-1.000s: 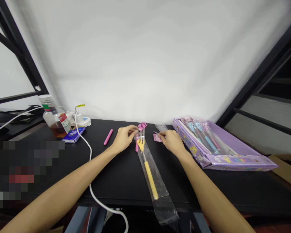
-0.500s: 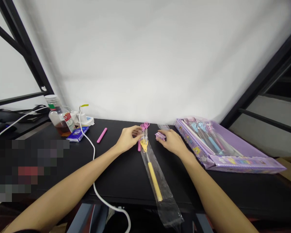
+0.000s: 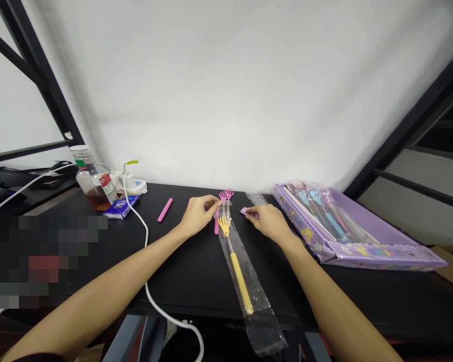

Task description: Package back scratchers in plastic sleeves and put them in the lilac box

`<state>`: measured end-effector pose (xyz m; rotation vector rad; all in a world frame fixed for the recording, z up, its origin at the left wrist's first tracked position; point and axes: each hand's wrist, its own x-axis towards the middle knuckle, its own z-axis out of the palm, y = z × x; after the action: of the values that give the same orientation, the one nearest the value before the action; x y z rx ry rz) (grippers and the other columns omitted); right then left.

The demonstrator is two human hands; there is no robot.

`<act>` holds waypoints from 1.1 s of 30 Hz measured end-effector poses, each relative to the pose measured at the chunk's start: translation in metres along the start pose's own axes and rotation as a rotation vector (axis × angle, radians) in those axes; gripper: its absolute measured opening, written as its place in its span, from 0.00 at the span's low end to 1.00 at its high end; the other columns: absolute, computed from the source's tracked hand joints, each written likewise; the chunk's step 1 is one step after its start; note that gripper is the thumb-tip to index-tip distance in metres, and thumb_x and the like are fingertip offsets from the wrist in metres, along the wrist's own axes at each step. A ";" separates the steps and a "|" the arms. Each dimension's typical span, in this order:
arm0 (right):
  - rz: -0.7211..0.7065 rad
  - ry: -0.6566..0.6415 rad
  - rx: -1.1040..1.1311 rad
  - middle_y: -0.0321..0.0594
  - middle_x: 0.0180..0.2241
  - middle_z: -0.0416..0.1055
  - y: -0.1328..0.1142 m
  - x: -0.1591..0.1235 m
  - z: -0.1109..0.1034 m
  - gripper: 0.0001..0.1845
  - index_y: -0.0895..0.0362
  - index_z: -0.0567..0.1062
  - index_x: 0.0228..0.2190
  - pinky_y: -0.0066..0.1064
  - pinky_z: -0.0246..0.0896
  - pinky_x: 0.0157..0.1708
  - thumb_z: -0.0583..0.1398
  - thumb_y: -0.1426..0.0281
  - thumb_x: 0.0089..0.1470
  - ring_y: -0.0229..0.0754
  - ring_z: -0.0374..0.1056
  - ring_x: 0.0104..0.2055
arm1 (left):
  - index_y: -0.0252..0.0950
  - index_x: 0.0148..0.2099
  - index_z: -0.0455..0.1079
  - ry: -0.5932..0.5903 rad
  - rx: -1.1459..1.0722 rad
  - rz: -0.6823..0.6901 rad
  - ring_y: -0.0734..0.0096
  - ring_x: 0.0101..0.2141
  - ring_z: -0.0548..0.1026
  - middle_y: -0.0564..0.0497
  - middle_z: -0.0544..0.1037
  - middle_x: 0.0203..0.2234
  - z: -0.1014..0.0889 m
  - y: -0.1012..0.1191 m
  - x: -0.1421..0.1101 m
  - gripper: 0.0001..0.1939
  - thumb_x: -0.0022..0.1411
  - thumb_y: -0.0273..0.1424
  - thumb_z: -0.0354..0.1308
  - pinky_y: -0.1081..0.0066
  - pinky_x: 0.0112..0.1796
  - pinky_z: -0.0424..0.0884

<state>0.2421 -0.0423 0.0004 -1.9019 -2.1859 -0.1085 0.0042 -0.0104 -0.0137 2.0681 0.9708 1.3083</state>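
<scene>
Head view: your left grip [image 3: 197, 216] pinched the top of the clear bag [image 3: 266, 334], likely steadying the yellow back scratcher [image 3: 241, 282] inside, mid-table; your right grip [image 3: 269, 219] was closed on a small purplish card [image 3: 243, 211]. Bag tail overhung the table [image 3: 184, 276] front edge; bare room flanked it.

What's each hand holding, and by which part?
The left hand pinches the clear bag at its far end, beyond the yellow claw. The right hand grips the card by its right end.

Forearms [image 3: 113, 286] angle inward, the left hand [image 3: 198, 216] and right hand [image 3: 271, 222] apart, both pinching.
</scene>
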 end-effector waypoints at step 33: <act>0.025 0.257 0.100 0.38 0.38 0.83 -0.001 -0.001 -0.003 0.15 0.52 0.82 0.43 0.35 0.66 0.44 0.59 0.69 0.57 0.50 0.78 0.44 | 0.36 0.45 0.78 -0.025 0.137 0.117 0.69 0.37 0.79 0.49 0.81 0.38 0.003 -0.005 0.000 0.15 0.61 0.21 0.53 0.69 0.42 0.76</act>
<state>0.2420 -0.0444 0.0036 -1.7536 -1.9607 -0.2215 0.0052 -0.0071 -0.0184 2.2701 0.9663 1.3028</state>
